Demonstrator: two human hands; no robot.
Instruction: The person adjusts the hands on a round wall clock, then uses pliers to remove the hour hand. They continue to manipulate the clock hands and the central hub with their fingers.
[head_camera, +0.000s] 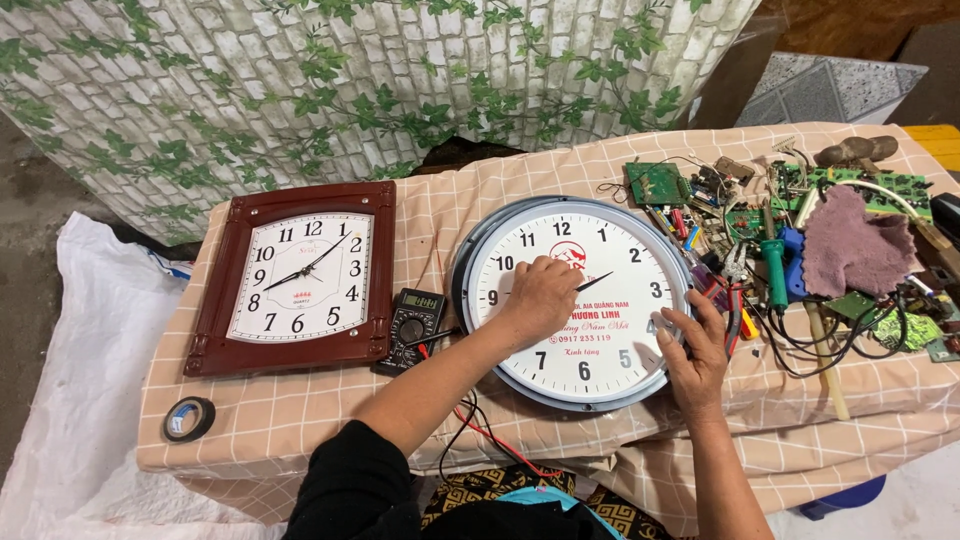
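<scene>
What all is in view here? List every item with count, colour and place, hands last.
round wall clock: 1, white face, silver rim, flat at table centre
square wall clock: 1, brown frame, white face, table left
multimeter: 1, black, between the clocks
test leads: red and black, hanging off the front edge
tape roll: 1, black, front-left corner
circuit boards: several, green, table right
cloth: 1, mauve, far right
tablecloth: 1, peach check
left hand: on the round clock's face
right hand: at its right rim

The left hand (540, 298) rests on the round white clock (578, 300) face; the right hand (693, 350) grips its rim.
</scene>
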